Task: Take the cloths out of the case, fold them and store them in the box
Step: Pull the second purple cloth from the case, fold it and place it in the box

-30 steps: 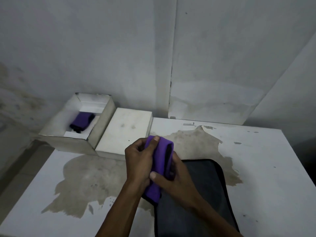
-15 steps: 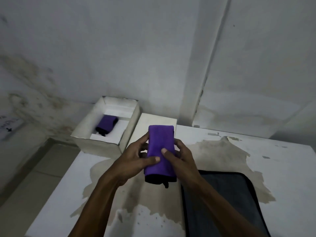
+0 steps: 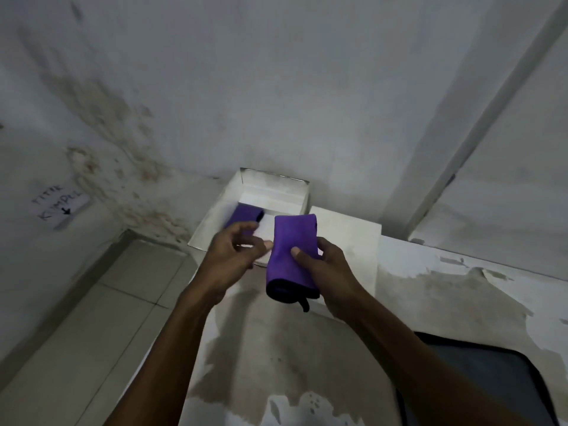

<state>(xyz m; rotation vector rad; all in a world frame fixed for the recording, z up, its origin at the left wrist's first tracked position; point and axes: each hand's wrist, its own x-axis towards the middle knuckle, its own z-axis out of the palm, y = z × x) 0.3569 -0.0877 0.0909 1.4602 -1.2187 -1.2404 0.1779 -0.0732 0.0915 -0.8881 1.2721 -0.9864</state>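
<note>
The folded purple cloth (image 3: 293, 256) is up in the air just right of the open white box (image 3: 215, 222), long axis running away from the person toward the wall — right hand (image 3: 330, 272) has it, thumb on top, fingers curled behind. Left hand (image 3: 232, 253) is nearer the box, fingers loosely spread, holding nothing. So I'd say it's a short hop left to land beside the other purple cloth (image 3: 244, 215) already in there.

Gripping a folded purple cloth (image 3: 293, 256) in the right hand (image 3: 330, 273). Holding the left hand (image 3: 229, 256), fingers loose, over the open white box (image 3: 215, 222).
</note>
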